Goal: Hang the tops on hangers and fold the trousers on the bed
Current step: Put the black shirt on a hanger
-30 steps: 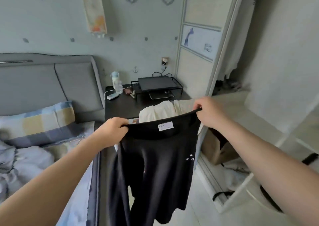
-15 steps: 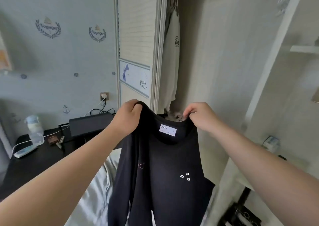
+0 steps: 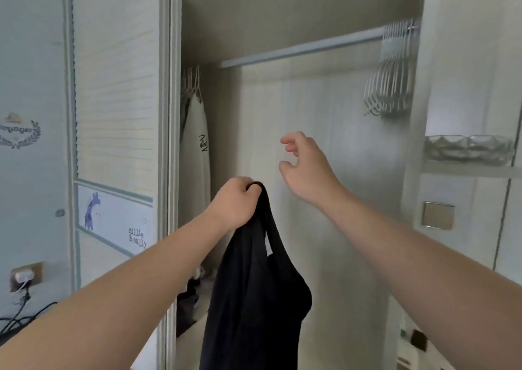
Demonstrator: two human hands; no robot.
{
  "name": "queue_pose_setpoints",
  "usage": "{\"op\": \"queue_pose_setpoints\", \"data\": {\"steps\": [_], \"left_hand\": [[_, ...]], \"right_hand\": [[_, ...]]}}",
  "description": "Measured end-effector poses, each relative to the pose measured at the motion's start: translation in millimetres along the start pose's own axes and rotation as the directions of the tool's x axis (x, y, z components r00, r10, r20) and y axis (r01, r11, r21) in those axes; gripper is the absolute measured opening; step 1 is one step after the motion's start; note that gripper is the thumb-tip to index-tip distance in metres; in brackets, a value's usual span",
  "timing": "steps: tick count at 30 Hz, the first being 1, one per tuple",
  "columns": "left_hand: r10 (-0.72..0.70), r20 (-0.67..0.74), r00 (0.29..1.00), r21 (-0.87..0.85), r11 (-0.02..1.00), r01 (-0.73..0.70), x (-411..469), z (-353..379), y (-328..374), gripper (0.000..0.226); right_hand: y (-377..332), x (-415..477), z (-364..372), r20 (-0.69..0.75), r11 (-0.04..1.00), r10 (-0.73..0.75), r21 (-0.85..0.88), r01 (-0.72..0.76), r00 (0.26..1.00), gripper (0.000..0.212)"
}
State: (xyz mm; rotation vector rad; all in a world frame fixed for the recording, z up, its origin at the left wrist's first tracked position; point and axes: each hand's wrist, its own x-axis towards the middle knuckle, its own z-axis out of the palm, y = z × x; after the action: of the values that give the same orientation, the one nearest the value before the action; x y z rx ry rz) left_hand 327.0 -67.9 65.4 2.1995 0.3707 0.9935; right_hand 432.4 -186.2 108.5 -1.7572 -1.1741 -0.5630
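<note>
The left hand (image 3: 236,200) is closed in a fist around the neckline of a soft black fabric top (image 3: 254,290), which hangs limp in long folds below the fist, a small white label showing on its inner side. The right hand (image 3: 306,166) is free and loosely open just above and right of the left, its fingers curled and spread. Far up and right of it, a bunch of thin white wire hangers (image 3: 391,79) hangs from a smooth pale metal wardrobe rail (image 3: 305,48). Left of the left hand, a cream garment with dark script lettering (image 3: 199,155) hangs inside the wardrobe.
</note>
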Motion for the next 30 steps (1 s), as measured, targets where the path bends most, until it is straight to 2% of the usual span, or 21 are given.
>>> {"op": "queue_pose_setpoints", "data": {"steps": [3,8,11,15,19,21,23,25,30], "left_hand": [[0.059,0.037,0.998,-0.036,0.998,-0.058,55,2,2,0.025],[0.176,0.038,0.984,-0.103,0.98,-0.171,134,6,5,0.023],[0.242,0.05,0.969,-0.16,0.96,-0.232,169,15,9,0.022],[0.284,0.076,0.956,-0.222,0.939,-0.261,208,34,15,0.022],[0.312,0.107,0.944,-0.216,0.934,-0.284,236,55,19,0.022],[0.32,0.107,0.941,-0.207,0.933,-0.294,247,63,21,0.023],[0.325,0.096,0.941,-0.203,0.932,-0.301,257,69,23,0.024],[0.338,0.084,0.938,-0.182,0.93,-0.319,266,74,24,0.025],[0.35,0.061,0.935,-0.104,0.934,-0.342,283,82,23,0.026]], "right_hand": [[-1,56,-5,-0.108,0.976,-0.001,-0.217,-0.023,0.994,0.044],[2,132,-11,-0.273,0.838,-0.052,-0.535,-0.107,0.961,0.045],[13,164,-20,-0.338,0.647,-0.13,-0.742,-0.179,0.932,0.041],[30,198,-52,-0.324,0.368,-0.08,-0.889,-0.274,0.943,0.039],[51,223,-93,-0.356,0.064,-0.067,-0.934,-0.352,0.932,0.045],[62,230,-110,-0.386,-0.027,-0.058,-0.921,-0.388,0.921,0.049],[71,237,-122,-0.408,-0.06,-0.005,-0.911,-0.408,0.913,0.052],[79,243,-129,-0.435,-0.045,0.031,-0.9,-0.434,0.9,0.049],[93,261,-139,-0.469,-0.028,0.003,-0.883,-0.469,0.883,0.041]]}}
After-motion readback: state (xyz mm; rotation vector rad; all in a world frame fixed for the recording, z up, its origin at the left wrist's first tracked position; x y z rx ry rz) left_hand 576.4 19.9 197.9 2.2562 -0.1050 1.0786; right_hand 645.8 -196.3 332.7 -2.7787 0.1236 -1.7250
